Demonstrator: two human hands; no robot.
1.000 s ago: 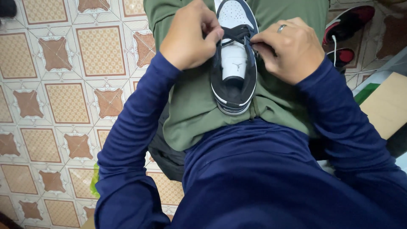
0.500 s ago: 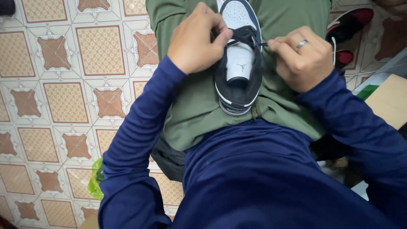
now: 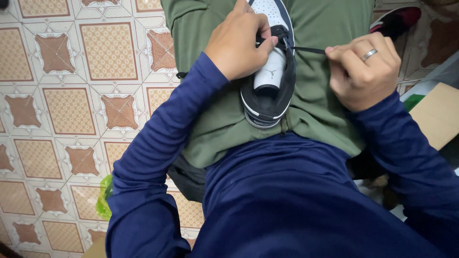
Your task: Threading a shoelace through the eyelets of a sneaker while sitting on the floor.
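Patterned tile floor (image 3: 71,110), tan and brown squares, fills the left side of the view. Navy long-sleeved top (image 3: 287,200) takes up the bottom, both sleeves reaching up toward the hands. Olive green trousers (image 3: 325,95) cover the lap, top centre. Cardboard box (image 3: 437,114) at right edge, partly cut off. Second shoe (image 3: 397,21), red and black, lies on the floor at top right, well apart from the lap. Black-and-white sneaker (image 3: 267,91) sits on the lap between the hands, heel toward the wearer, white tongue showing, toe end cut by the top edge. Left hand (image 3: 236,45) lies over the sneaker's left side, fingers curled narrow, tips pinching the lacing at the tongue top. Right hand (image 3: 363,71), just right of the sneaker, is closed in a fist, thumb and forefinger pinching the black shoelace (image 3: 306,49), which runs taut from the eyelets to the fingers. Silver ring (image 3: 368,55) on a right finger. Green plastic bag (image 3: 103,196) scrap peeks out beside the left elbow, on the floor.
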